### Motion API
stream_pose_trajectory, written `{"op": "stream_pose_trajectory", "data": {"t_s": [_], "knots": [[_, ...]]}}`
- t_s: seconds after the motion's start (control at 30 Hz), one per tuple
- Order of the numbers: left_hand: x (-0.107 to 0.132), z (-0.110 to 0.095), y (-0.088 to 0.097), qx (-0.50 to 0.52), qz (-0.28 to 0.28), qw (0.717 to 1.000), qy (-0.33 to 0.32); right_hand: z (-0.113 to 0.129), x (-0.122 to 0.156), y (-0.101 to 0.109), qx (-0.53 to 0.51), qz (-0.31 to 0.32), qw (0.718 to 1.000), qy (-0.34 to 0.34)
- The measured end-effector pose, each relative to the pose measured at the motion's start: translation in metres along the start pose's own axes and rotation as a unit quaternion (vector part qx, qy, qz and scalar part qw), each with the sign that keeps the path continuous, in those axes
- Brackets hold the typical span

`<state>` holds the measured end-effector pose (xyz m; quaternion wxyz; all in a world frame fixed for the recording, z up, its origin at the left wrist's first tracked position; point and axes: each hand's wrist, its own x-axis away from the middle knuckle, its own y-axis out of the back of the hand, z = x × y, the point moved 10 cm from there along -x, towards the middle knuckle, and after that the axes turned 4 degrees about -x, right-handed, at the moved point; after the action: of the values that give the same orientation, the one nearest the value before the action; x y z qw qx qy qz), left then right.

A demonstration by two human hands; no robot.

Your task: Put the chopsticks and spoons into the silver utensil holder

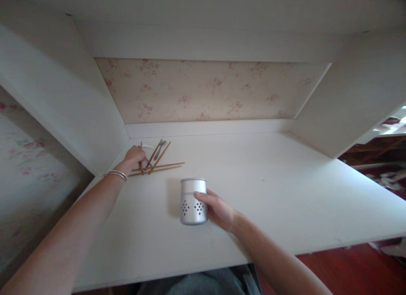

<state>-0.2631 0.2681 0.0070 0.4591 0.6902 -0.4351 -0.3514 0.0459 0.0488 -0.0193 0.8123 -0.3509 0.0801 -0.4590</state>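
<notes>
My right hand [218, 210] is wrapped round a silver metal cup [193, 201] with small holes in its side, which stands upright on the white desk [269, 193]. My left hand [135, 156], with bangles on the wrist, reaches to the far left corner and closes on a pile of wooden chopsticks [160, 164]. A metal spoon [158, 149] and a white utensil [149, 146] lie among the chopsticks. Which of these pieces the left fingers grip is hidden.
White panels wall in the desk on the left [63, 100] and right [349, 105], with a shelf overhead. Floral wallpaper [206, 90] backs the recess. Red wooden floor [349, 269] shows past the desk's right front edge.
</notes>
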Motion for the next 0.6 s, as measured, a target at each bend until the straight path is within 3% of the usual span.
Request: {"op": "stream_pose_trajectory", "data": {"t_s": [0.1, 0.17, 0.23, 0.3, 0.47, 0.6], "knots": [[0.010, -0.012, 0.006, -0.028, -0.023, 0.998, -0.051, 0.000, -0.001, 0.000, -0.001, 0.000, 1.000, 0.001], [0.027, -0.038, 0.005, -0.052, -0.017, 0.984, -0.167, 0.000, -0.001, 0.000, 0.001, 0.000, 1.000, 0.000], [0.054, -0.063, -0.007, -0.081, 0.025, 0.953, -0.292, 0.000, -0.001, -0.001, 0.002, 0.003, 1.000, -0.001], [0.083, -0.076, -0.016, -0.102, 0.051, 0.926, -0.360, 0.000, -0.001, -0.001, 0.003, 0.005, 1.000, 0.001], [0.131, -0.082, -0.012, -0.088, -0.011, 0.917, -0.389, 0.000, -0.001, -0.001, 0.004, 0.004, 1.000, 0.005], [0.146, -0.076, -0.022, -0.106, -0.009, 0.919, -0.379, 0.000, -0.002, -0.001, 0.016, -0.004, 1.000, 0.009]]}}
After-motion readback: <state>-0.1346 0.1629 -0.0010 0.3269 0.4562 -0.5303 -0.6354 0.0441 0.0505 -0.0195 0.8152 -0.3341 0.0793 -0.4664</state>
